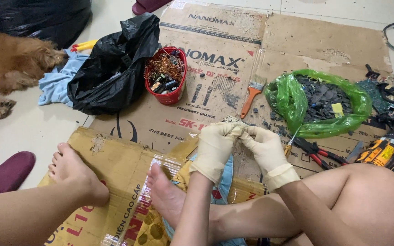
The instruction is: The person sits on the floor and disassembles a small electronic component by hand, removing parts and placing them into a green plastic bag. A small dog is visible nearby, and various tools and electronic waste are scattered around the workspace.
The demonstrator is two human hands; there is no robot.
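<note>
At the centre of the frame we see both gloved hands brought together, the left hand [215, 146] and the right hand [264, 148] meeting fingertip to fingertip over the flattened cardboard [297, 41] spread on the floor; each grip is closed, pinching a small piece [239, 129] between them, too small for us to tell what it is. Just right of the right hand lies a screwdriver [291, 143], and beside it red-handled pliers [318, 154], with a yellow and black power drill [388, 152] at the right edge. Above these, in the right half of the frame, a green plastic bag [292, 102] lies open, holding dark grey scraps. An orange-handled paintbrush [252, 94] rests on the cardboard above the hands. In the upper middle stands a red bucket [172, 96] filled with copper wire and small electronic parts, touching a black plastic bag [115, 68] on its left. Further left, a light blue cloth [58, 84] lies on the floor by a brown dog [10, 64] in the upper left. The person's bare feet rest on the cardboard in the lower left and lower middle of the frame
</note>
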